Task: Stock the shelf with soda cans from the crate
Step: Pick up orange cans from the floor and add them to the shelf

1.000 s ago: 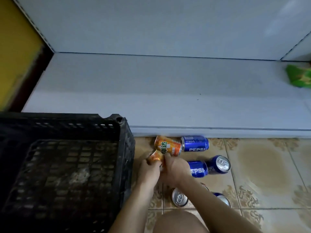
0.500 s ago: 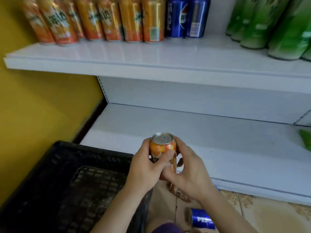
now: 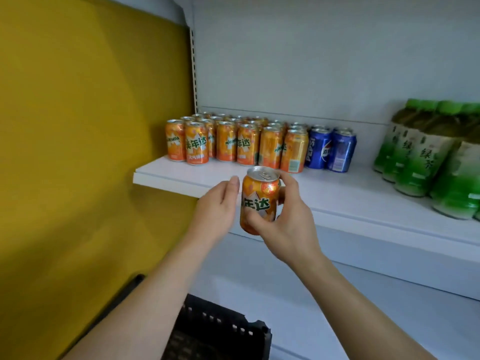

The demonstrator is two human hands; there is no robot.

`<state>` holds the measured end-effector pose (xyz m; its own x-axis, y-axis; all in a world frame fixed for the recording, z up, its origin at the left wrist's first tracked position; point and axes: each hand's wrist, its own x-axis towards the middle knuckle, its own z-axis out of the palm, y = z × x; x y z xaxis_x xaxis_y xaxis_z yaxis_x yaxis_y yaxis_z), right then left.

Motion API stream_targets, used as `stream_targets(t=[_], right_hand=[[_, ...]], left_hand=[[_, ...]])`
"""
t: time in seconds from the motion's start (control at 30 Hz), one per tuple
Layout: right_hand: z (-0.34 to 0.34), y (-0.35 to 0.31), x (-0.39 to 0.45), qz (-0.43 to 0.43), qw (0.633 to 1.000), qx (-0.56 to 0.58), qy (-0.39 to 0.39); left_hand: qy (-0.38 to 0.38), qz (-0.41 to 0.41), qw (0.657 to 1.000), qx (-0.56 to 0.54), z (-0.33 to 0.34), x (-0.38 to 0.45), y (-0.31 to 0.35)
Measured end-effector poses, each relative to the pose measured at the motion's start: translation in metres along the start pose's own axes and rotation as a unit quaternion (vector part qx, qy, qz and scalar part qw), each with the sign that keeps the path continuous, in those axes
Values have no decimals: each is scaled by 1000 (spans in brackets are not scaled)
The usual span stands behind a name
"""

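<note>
Orange can (image 3: 259,200) now up at shelf height, held upright in front of the near edge of the white shelf (image 3: 363,203); a second ago it was low by the tiled floor beside the crate, and half a second ago it was level with the lower shelf, both hands wrapped round it. Change noted: right hand (image 3: 285,224) alone carries it, thumb across the lower front of the label and fingers curled round the far side. Left hand (image 3: 220,203) has let go, fingers straight and relaxed, just left of the can; whether its fingertips touch the can wall cannot be told. Judgement: pickup finished, transfer nearly done, placement not yet made, since the can is not over the shelf surface. Can appearance: silver lid with pull tab facing up, orange body with green and white lettering and an orange-slice graphic, no dent visible on the side shown. Matching orange cans (image 3: 233,144) stand in rows on the far left of the shelf, two blue cans (image 3: 330,150) just right of them, green bottles (image 3: 428,162) well to the right. Bare shelf lies in front of the orange rows, a likely landing spot. Black crate (image 3: 218,333) corner shows at bottom, below the arms; its contents are out of view.
</note>
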<state>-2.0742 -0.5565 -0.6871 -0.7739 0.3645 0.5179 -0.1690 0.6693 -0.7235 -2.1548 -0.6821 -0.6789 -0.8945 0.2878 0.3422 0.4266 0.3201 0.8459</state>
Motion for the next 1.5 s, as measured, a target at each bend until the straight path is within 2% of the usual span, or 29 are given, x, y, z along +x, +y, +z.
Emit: stream_targets(t=[0.07, 0.17, 0.3, 0.47, 0.8, 1.1, 1.2, 1.3, 1.37, 1.43, 1.5], right_hand=[[12, -7, 26, 2, 1000, -10, 18], [40, -8, 63, 12, 999, -42, 31], [78, -5, 105, 28, 997, -66, 38], [114, 10, 140, 31, 994, -98, 47], [157, 24, 181, 45, 988, -136, 50], [167, 29, 192, 38, 985, -163, 45], [164, 28, 186, 41, 984, -170, 28], [154, 24, 164, 50, 983, -178, 11], [141, 24, 138, 3, 983, -180, 45], [120, 27, 102, -70, 984, -121, 108], [94, 40, 57, -101, 981, -66, 149]], left_hand=[[1, 13, 997, 77, -14, 23, -5], [-37, 12, 983, 181, -28, 56, -23], [-65, -4, 971, 232, -36, 94, -56], [-22, 6, 968, 250, -41, 126, -81], [-43, 10, 969, 242, -42, 163, -106], [-41, 24, 965, 256, -41, 164, -111], [-23, 33, 970, 240, -42, 159, -110], [53, 57, 976, 201, -34, 143, -108], [137, 62, 983, 108, -19, 119, -100], [202, 93, 975, -7, 0, 80, -88], [191, 124, 972, -53, 27, 34, -79]])
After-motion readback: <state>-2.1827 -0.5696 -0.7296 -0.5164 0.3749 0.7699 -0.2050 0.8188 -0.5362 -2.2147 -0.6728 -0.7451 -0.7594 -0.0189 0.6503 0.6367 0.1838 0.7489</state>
